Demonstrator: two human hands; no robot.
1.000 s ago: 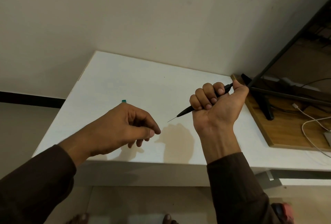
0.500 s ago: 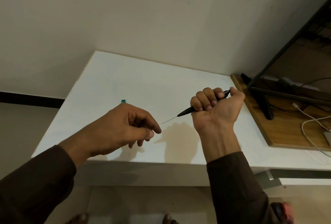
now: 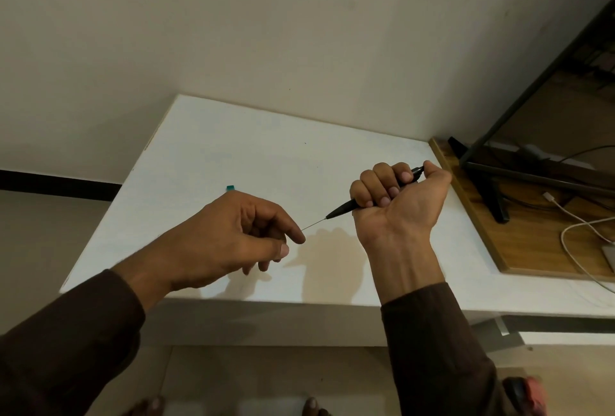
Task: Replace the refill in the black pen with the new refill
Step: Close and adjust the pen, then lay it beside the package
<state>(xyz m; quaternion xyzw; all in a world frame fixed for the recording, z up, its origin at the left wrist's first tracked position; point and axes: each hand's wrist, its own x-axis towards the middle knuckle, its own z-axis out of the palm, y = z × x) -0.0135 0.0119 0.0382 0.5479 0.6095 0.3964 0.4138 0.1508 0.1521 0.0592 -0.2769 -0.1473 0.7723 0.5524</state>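
My right hand (image 3: 397, 212) grips the black pen (image 3: 342, 208) in a fist above the white table (image 3: 233, 149), with the pen's point aimed left. A thin refill tip (image 3: 314, 223) sticks out of the pen's nose. My left hand (image 3: 239, 235) hovers just left of it with its fingers loosely curled. Its index fingertip is at the end of the refill tip and the thumb lies just below, not closed on it. A small teal piece (image 3: 230, 188) peeks out behind my left knuckles; I cannot tell whether it lies on the table or is held.
A wooden board (image 3: 479, 215) lies at the table's right end with a black stand (image 3: 492, 196) and a white cable (image 3: 575, 232) on it. The wall runs behind the table. The table's front edge is just below my wrists.
My right hand has carried the pen left and slightly down, bringing the refill tip up to my left index fingertip. My left hand has hardly moved.
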